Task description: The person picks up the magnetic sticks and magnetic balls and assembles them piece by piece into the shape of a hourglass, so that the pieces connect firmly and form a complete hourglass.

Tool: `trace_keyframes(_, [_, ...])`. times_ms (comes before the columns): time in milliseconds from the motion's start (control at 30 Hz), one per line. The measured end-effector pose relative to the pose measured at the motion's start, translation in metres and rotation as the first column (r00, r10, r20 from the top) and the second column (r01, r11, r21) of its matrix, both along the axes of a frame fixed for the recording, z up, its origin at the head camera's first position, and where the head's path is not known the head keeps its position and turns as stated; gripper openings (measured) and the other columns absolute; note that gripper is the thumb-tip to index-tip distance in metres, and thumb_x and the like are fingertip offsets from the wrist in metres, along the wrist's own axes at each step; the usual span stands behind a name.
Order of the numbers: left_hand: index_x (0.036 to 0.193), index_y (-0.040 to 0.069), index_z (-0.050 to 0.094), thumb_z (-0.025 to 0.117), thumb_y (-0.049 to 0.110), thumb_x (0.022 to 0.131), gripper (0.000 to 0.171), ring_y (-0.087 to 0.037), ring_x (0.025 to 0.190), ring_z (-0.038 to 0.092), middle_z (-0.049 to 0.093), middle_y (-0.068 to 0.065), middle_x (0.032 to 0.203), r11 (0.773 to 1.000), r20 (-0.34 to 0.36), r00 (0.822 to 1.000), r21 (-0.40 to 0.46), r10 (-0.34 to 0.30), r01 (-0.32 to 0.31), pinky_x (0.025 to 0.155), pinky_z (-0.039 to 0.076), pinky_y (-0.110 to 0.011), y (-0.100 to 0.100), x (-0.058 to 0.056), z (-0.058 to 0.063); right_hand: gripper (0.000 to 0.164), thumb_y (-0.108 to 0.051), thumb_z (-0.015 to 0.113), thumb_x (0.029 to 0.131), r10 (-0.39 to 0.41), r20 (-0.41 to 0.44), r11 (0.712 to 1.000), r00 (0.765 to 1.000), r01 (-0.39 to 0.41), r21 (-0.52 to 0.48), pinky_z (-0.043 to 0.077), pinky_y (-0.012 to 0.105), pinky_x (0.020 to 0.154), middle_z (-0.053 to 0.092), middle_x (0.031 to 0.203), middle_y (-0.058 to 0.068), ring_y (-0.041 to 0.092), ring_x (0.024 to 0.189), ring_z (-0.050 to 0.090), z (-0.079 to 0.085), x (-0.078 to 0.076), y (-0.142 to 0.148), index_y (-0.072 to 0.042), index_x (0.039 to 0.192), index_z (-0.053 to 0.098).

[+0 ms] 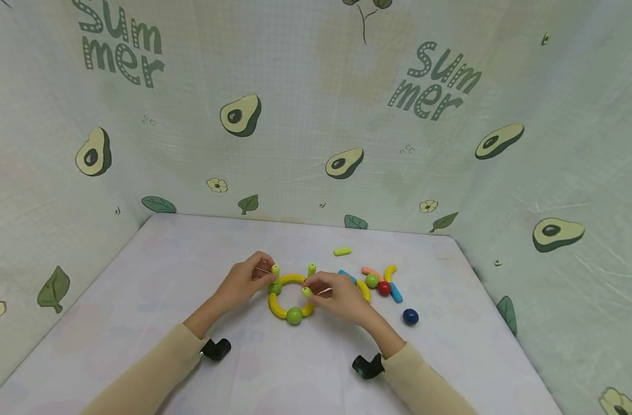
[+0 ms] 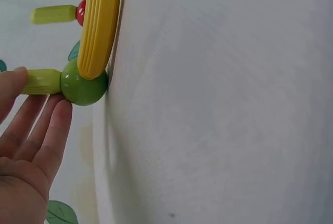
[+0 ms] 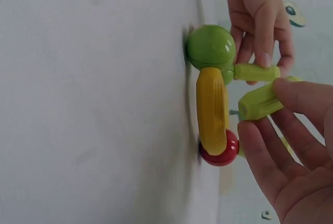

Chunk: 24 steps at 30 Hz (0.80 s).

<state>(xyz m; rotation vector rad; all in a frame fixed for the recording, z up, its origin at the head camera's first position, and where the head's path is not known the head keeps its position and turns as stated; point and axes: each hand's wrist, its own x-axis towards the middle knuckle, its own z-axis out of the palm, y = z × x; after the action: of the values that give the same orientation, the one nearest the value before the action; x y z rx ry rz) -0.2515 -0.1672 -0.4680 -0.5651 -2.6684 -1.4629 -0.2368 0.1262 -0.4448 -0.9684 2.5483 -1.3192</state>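
in the head view, a ring (image 1: 277,307) of curved yellow bars and balls is laid flat on the counter (image 1: 264,380), between the two hands. on its left side, a green left ball (image 1: 275,288) is topped by an upright, light green left stick (image 1: 276,271), which is pinched by the left grip (image 1: 245,281). by the right grip (image 1: 341,295), a similar right stick (image 1: 307,292) is pinched at a tilt near the ring's right side. at the far right of the ring, a far stick (image 1: 312,270) is stood upright; at its near edge, a green near ball (image 1: 294,316) is set. to the right, a loose red ball (image 1: 384,288) is placed among other coloured pieces, with a navy ball (image 1: 411,317) just beside them and a loose stick (image 1: 342,252) laid farther back.

in the left wrist view, the left stick is held between thumb and fingers, its lower end met by the left ball. the far stick is borne by the ring's red ball (image 2: 81,12).

in the right wrist view, the right stick is pinched between thumb and fingers, slanted and held apart from the ring's balls. the near ball and the ring's red ball are linked by a yellow bar (image 3: 212,112). the far stick is mostly hidden behind the right grip.
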Motion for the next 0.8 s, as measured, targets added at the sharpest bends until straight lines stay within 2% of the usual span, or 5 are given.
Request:
trace_keyframes(267, [0.124, 0.019, 0.062, 0.073, 0.017, 0.103, 0.024, -0.024, 0.110, 0.075, 0.073, -0.008, 0.123, 0.999, 0.002, 1.000, 0.036, 0.017, -0.017, 0.090, 0.062, -0.031, 0.002, 0.002, 0.001, 0.025, -0.011, 0.079, 0.097, -0.001, 0.039, 0.997, 0.999, 0.004, -0.081, 0.063, 0.034, 0.091, 0.075, 0.117, 0.002, 0.023, 0.107, 0.072, -0.006, 0.005, -0.010, -0.012, 0.121, 0.073])
trace_keyframes(800, [0.126, 0.020, 0.062, 0.073, 0.018, 0.103, 0.026, -0.026, 0.110, 0.075, 0.072, -0.010, 0.126, 0.997, 0.019, 0.998, 0.042, 0.056, -0.057, 0.091, 0.063, -0.037, 0.006, 0.006, 0.001, 0.028, -0.011, 0.080, 0.096, -0.018, 0.082, 0.996, 0.997, 0.025, -0.086, 0.061, 0.027, 0.093, 0.072, 0.116, -0.004, 0.013, 0.107, 0.071, -0.003, 0.015, -0.019, -0.017, 0.121, 0.068])
